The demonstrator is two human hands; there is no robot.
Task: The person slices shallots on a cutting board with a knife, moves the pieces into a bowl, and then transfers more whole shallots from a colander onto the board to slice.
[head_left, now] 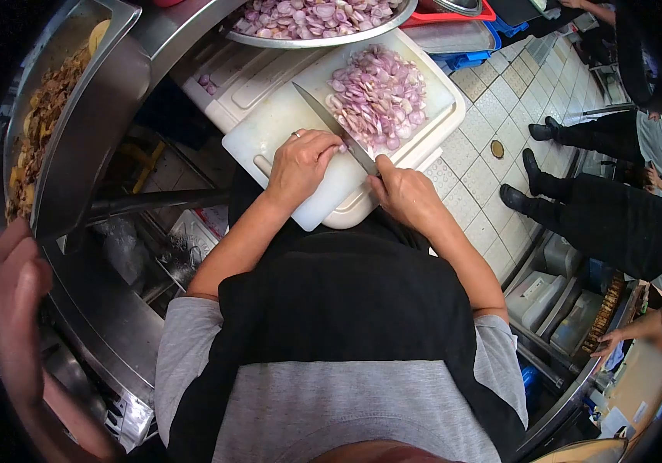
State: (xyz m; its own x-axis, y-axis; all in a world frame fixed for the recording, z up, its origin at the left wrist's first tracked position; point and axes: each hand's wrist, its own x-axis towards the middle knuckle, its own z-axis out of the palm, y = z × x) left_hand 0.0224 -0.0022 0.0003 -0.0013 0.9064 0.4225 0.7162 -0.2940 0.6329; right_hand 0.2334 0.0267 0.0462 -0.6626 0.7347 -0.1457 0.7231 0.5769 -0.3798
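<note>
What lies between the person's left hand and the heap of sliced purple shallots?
The steel knife blade, slanting across the white plastic cutting board, separates the left hand from the shallots in the head view.

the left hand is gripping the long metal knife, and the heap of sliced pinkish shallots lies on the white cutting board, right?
Wrong hand: the head view shows the right hand gripping the long metal knife, while the left hand steadies a small pink piece. The heap of sliced pinkish shallots does lie on the white cutting board.
</note>
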